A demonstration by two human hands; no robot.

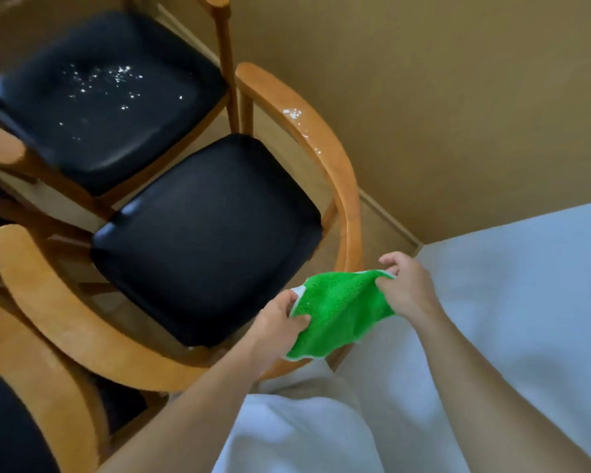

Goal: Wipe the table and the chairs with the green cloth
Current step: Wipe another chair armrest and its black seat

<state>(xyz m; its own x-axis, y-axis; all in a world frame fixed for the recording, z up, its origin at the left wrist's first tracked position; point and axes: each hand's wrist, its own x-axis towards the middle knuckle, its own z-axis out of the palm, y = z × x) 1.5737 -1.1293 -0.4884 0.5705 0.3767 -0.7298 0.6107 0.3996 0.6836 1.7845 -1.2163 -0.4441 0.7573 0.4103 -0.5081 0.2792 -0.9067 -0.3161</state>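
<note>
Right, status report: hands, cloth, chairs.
Left hand and right hand both gripping green cloth, stretched between them in mid-air. Near chair seat looks dry. Droplets on far chair seat and wooden armrest. Nothing blocking.

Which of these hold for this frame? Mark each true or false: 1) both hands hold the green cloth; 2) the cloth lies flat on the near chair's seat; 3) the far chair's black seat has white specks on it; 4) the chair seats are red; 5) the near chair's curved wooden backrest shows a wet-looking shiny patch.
1) True: the left hand and the right hand each grip an edge of the green cloth.
2) False: the cloth hangs stretched between the hands, off the near chair's seat.
3) True: white specks are scattered on the far chair's seat.
4) False: both seats are black.
5) True: a shiny patch shows on the curved wooden backrest.
</note>
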